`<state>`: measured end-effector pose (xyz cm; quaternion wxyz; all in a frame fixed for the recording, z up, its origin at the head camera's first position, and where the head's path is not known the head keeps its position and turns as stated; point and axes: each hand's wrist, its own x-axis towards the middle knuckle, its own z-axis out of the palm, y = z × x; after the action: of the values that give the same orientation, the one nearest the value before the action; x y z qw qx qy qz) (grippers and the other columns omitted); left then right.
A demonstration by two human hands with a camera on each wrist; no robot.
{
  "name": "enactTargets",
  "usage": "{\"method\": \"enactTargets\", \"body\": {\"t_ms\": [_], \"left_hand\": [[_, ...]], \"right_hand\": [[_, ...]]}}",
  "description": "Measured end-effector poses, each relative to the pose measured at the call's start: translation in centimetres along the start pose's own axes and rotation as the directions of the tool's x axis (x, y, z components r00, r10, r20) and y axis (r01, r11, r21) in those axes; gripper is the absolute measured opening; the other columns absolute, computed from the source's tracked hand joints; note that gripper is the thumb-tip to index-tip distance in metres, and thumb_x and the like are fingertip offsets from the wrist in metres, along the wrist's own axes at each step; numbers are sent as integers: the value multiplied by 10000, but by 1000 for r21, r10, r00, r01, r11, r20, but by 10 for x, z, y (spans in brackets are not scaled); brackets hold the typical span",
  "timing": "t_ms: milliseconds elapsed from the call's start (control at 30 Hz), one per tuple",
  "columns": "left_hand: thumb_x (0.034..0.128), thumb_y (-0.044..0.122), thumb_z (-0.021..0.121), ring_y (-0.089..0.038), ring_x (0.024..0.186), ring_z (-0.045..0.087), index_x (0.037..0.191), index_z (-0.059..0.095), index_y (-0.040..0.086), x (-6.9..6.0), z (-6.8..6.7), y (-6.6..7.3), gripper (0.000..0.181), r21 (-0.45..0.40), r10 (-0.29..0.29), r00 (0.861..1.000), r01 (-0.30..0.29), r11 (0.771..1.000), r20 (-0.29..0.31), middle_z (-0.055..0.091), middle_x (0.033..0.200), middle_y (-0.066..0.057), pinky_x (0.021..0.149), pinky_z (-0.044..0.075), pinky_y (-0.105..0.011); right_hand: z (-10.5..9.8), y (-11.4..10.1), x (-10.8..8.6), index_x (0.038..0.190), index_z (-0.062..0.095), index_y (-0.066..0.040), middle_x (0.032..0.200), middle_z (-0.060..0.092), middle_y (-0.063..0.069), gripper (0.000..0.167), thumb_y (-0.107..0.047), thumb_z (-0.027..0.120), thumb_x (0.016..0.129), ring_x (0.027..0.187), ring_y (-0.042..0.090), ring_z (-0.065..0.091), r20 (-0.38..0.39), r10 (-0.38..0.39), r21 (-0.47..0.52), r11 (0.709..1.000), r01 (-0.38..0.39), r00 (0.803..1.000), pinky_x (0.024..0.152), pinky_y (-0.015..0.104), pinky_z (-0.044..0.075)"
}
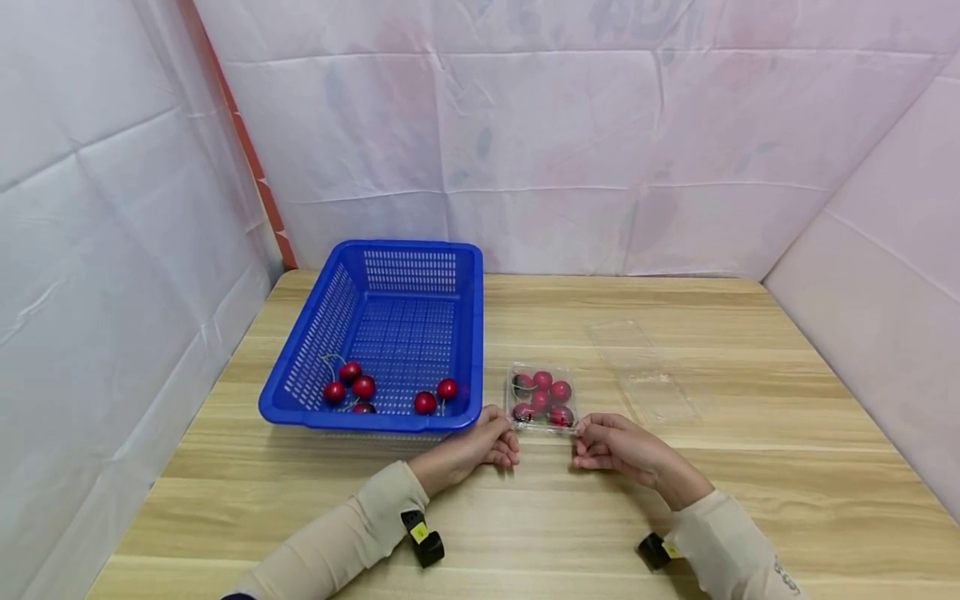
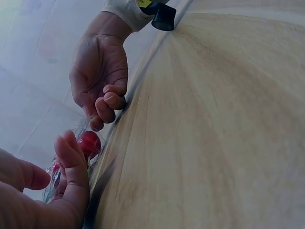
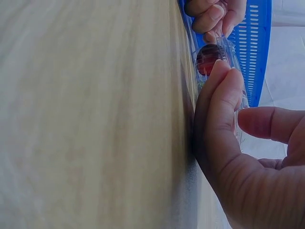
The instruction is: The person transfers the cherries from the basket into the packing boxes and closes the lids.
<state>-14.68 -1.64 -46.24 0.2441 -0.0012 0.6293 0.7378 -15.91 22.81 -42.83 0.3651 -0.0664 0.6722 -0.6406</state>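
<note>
A small clear plastic box (image 1: pixel 542 397) with several red cherries (image 1: pixel 561 391) inside sits on the table, right of the blue basket. My left hand (image 1: pixel 478 446) pinches its near left corner between thumb and fingers. At the near right corner, my right hand (image 1: pixel 618 450) holds the rim in the same way. The left wrist view shows the right hand (image 2: pixel 102 76) at the box's far end, a red cherry (image 2: pixel 89 144) between the hands. In the right wrist view the left hand (image 3: pixel 212 16) pinches a clear edge beside a dark red cherry (image 3: pixel 208 59). Whether the lid is fastened I cannot tell.
The blue basket (image 1: pixel 476 333) stands at the left, with several cherries (image 1: pixel 363 387) near its front wall. Farther right lies another clear plastic container (image 1: pixel 645 371), spread flat on the wooden table (image 1: pixel 525 533). White cloth walls (image 1: pixel 555 125) close off the back and sides.
</note>
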Motion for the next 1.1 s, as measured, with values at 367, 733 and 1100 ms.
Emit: {"method": "enactTargets", "body": {"t_ms": [367,733,1100], "left_hand": [[918,39,389,-69,540,565,943,419,24,0,1,-2,41,-19,9,999,-9,1000,-32,526,678,-9,502,458,-148],[928,55,396,-66,524,556,946,414,30,1,1,-4,36,-8,2,999,-2,1000,-35,523,664,-10,484,459,-149],[1012,121,372,-87,520,598,1048,466,-14,-3,-3,-1,168,75,-34,999,36,997,-20,564,683,-45,488,510,-189]], "right_hand": [[0,1,-1,937,519,-20,813,599,26,149,-67,387,989,780,128,656,10,-7,5,1000,7,1000,768,254,555],[0,2,-1,933,514,-20,810,602,26,130,-43,390,968,780,134,661,3,-4,14,1000,4,1000,769,252,555],[1,1,0,1003,503,39,832,591,46,156,-62,384,993,794,139,672,-20,-3,20,1000,3,1000,776,261,555]]}}
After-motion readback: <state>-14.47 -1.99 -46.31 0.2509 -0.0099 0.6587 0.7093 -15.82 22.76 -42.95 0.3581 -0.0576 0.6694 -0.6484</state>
